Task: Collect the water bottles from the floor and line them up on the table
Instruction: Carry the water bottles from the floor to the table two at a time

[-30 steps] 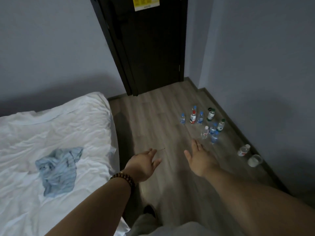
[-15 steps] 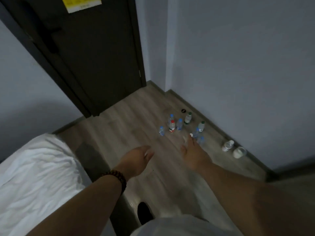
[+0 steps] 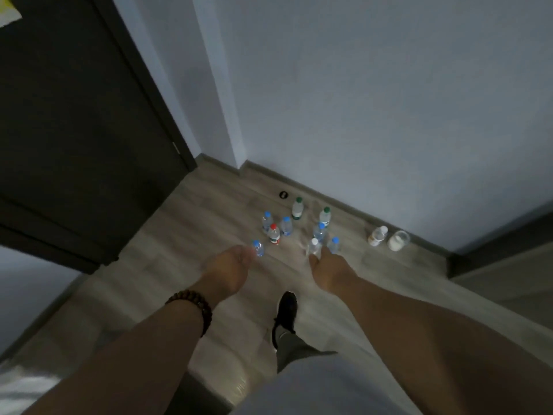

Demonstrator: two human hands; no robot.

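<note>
Several small water bottles stand in a cluster on the wooden floor near the wall: blue-capped ones [image 3: 286, 225], a red-capped one [image 3: 273, 234], two green-capped ones [image 3: 297, 207] and a white-capped one [image 3: 314, 246]. My left hand [image 3: 228, 269] reaches forward with relaxed fingers, its tips close to a blue-capped bottle [image 3: 258, 248]. My right hand [image 3: 327, 269] stretches out just below the white-capped bottle, fingers loose. Neither hand holds anything.
A white-capped bottle [image 3: 377, 235] and a clear cup [image 3: 398, 240] stand apart by the skirting board on the right. A small black cap [image 3: 283, 194] lies near the wall. A dark door [image 3: 74, 124] fills the left. My black shoe [image 3: 285, 311] steps forward.
I have walked closer to the bottles and the view has swung away from the bed. Both hands have moved forward and now nearly reach the nearest bottles.
</note>
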